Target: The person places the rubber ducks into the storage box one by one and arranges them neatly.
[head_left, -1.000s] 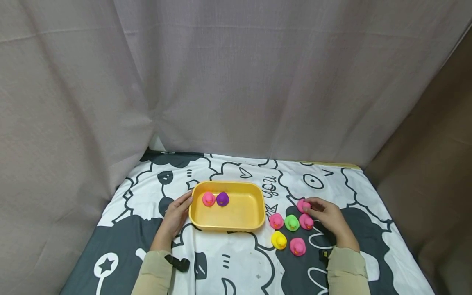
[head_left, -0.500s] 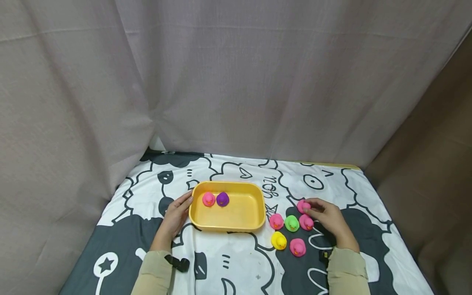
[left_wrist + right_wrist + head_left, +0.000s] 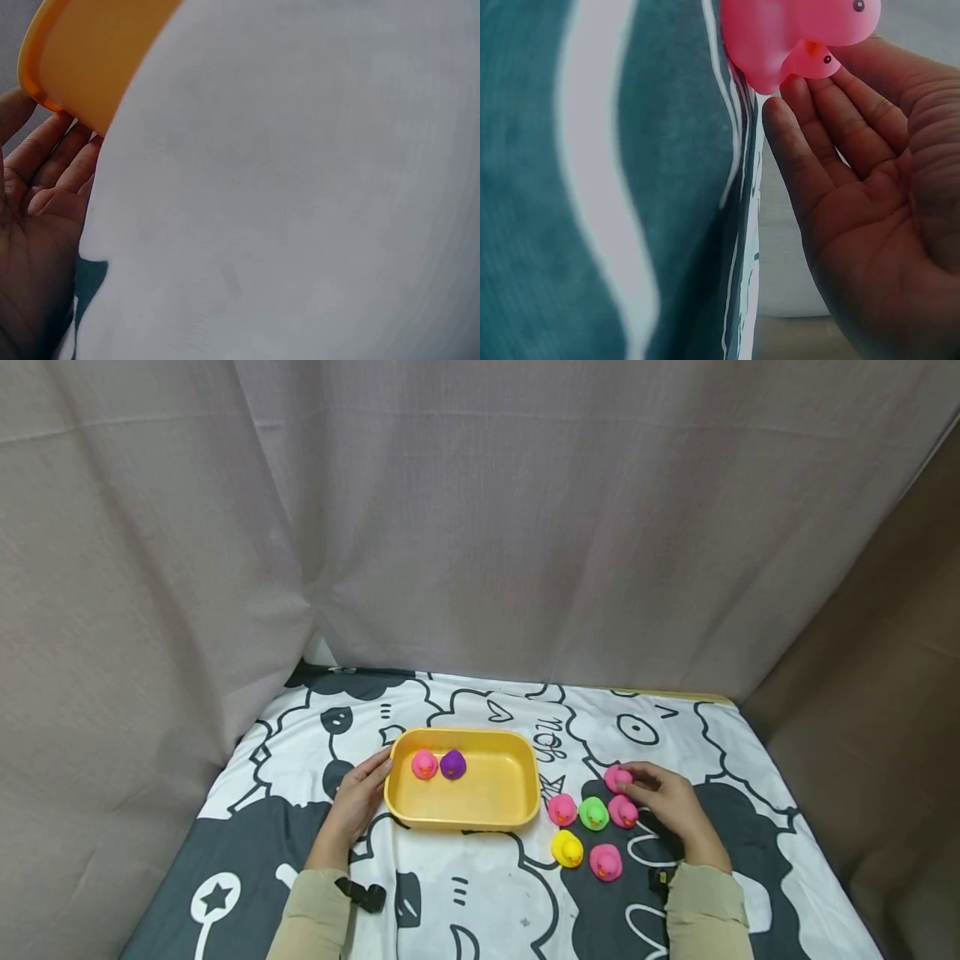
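My left hand (image 3: 358, 797) holds the yellow tray (image 3: 472, 823) by its left end, fingers against the outer wall and rim. In the left wrist view the fingertips meet the tray's edge (image 3: 97, 67). Inside the tray sit a pink rubber duck (image 3: 424, 765) and a purple one (image 3: 453, 765), side by side. My right hand (image 3: 663, 797) pinches a pink rubber duck (image 3: 617, 777) between thumb and fingers. Just in front of that duck is another pink duck (image 3: 623, 812); in the right wrist view this nearer duck (image 3: 802, 34) partly covers the held duck (image 3: 816, 64).
Right of the tray stand a pink duck (image 3: 562, 810), a green duck (image 3: 593, 814), a yellow duck (image 3: 567, 849) and one more pink duck (image 3: 606, 862). A patterned black-and-white cloth (image 3: 465, 902) covers the table. Grey curtains (image 3: 480, 527) hang behind and at the sides.
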Motion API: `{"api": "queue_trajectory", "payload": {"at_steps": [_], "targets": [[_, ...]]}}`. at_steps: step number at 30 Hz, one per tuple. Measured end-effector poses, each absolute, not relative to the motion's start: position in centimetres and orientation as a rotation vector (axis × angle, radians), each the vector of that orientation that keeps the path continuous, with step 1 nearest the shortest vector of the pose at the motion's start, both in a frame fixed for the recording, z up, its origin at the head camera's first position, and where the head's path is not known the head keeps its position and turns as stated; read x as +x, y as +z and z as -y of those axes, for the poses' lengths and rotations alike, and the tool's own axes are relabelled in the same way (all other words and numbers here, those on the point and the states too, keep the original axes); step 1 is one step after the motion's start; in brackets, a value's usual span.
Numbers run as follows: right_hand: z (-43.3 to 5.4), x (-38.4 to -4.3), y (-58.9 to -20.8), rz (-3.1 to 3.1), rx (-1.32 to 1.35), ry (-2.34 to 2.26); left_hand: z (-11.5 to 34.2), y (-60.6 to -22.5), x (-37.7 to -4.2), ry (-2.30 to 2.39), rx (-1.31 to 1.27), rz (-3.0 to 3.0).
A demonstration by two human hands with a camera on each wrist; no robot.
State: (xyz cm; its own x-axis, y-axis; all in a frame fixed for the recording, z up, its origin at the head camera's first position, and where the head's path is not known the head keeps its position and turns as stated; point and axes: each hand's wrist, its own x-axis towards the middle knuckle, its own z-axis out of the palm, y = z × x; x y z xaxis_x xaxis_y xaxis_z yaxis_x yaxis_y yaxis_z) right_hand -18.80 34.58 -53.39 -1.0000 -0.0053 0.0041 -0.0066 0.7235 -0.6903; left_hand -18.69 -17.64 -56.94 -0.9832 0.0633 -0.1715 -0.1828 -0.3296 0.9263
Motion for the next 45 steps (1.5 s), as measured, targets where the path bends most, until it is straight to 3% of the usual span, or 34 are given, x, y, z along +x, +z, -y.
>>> {"api": "queue_trajectory", "payload": {"at_steps": [45], "targets": [[-34.31,-18.46,-52.72,2.857,-0.007,1.150,17.61,-56.98,-18.65,2.451,-0.119,-1.714]]}}
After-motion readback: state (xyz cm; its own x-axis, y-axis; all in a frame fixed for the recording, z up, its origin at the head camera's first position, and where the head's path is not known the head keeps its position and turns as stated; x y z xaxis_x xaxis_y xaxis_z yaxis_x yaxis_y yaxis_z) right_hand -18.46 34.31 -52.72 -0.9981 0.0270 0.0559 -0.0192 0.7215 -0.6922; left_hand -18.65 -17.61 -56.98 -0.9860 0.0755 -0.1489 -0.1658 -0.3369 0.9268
